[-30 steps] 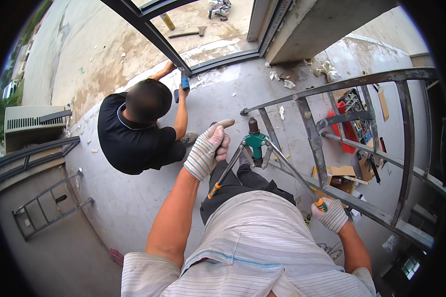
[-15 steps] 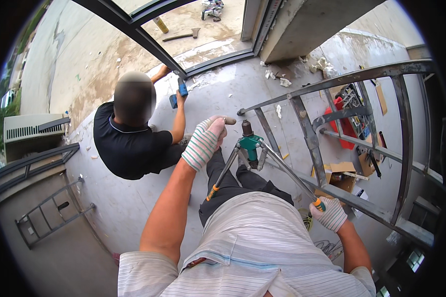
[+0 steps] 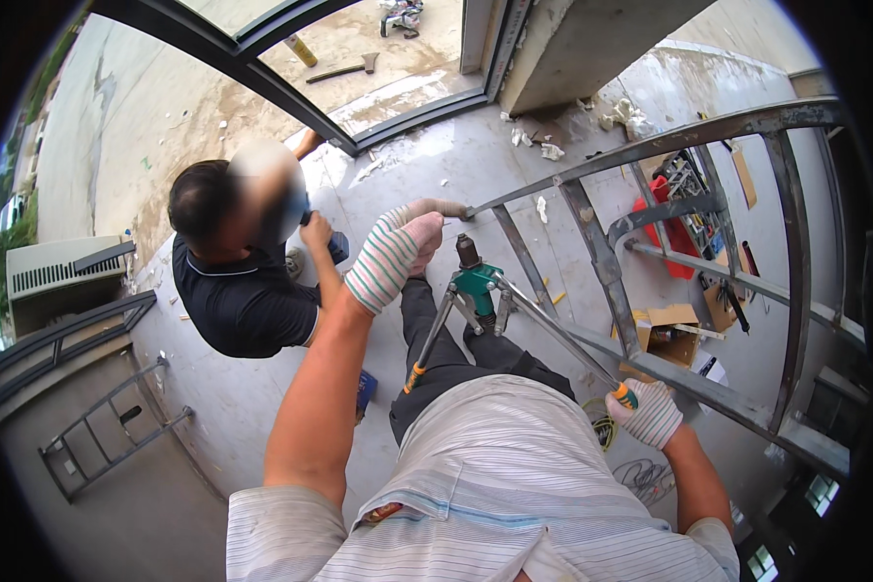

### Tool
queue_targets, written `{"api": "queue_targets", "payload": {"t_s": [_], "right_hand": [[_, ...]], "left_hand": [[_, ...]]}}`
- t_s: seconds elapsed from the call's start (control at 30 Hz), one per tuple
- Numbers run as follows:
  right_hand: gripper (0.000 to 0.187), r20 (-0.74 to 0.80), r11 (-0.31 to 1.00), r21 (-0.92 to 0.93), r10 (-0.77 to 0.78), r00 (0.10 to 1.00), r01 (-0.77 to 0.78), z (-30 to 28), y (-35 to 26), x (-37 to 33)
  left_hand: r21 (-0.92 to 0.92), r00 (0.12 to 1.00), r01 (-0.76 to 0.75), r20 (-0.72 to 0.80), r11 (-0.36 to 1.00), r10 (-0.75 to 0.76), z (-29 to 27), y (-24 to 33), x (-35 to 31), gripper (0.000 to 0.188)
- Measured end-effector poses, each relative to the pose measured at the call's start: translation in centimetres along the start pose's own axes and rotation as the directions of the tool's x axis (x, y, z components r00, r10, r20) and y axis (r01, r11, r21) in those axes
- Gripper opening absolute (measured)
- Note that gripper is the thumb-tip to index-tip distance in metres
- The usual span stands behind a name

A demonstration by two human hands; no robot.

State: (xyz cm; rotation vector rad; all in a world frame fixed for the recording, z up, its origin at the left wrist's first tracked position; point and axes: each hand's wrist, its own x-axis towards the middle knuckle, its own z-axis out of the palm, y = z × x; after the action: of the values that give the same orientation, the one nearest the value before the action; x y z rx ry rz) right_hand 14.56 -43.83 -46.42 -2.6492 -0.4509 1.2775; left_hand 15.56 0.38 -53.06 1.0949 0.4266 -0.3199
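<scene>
My right hand [image 3: 645,414], in a striped knit glove, grips the orange handle of a two-armed hand riveter [image 3: 477,281] with a green body and dark nose. The nose points up and away from me. The riveter's other handle spreads left and ends, unheld, by my thigh. My left hand [image 3: 393,254], gloved the same way, is raised just left of the nose, apart from it. Its fingers are curled and pressed together, with the index finger reaching right; whatever they hold, if anything, is hidden.
At left a co-worker in a black shirt [image 3: 247,315] crouches by the dark metal frame [image 3: 422,121], holding a blue power drill [image 3: 338,246]. A metal ladder [image 3: 592,242] stands close on my right. Beyond it lie a red toolbox [image 3: 664,228] and cardboard boxes [image 3: 671,330].
The co-worker's head has turned and moved left, and the drill has come lower. My left hand has shifted slightly up and left. My right hand keeps its grip.
</scene>
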Motion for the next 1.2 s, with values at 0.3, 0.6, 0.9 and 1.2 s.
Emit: {"api": "queue_targets", "payload": {"t_s": [0.3,0.6,0.9,1.2], "right_hand": [[0.033,0.013,1.000,-0.005,-0.004,1.000,0.004,-0.5,-0.9,-0.1],[0.034,0.004,0.999,-0.033,-0.007,1.000,0.007,0.0,-0.9,-0.1],[0.031,0.018,0.997,-0.063,-0.033,0.999,0.034,-0.9,-2.1,0.1],[0.036,0.100,0.992,-0.122,0.021,0.995,-0.009,-4.3,-4.5,1.5]], "left_hand": [[0.051,0.981,0.145,0.124,0.988,-0.151,-0.2,1.7,0.7,0.039],[0.193,0.926,0.236,0.252,0.952,-0.281,-1.8,3.3,1.3,0.033],[0.749,0.826,0.188,0.229,0.635,-0.515,-2.2,6.2,4.5,0.025],[0.852,0.899,0.041,0.196,0.521,-0.391,-3.4,3.5,4.8,0.046]]}}
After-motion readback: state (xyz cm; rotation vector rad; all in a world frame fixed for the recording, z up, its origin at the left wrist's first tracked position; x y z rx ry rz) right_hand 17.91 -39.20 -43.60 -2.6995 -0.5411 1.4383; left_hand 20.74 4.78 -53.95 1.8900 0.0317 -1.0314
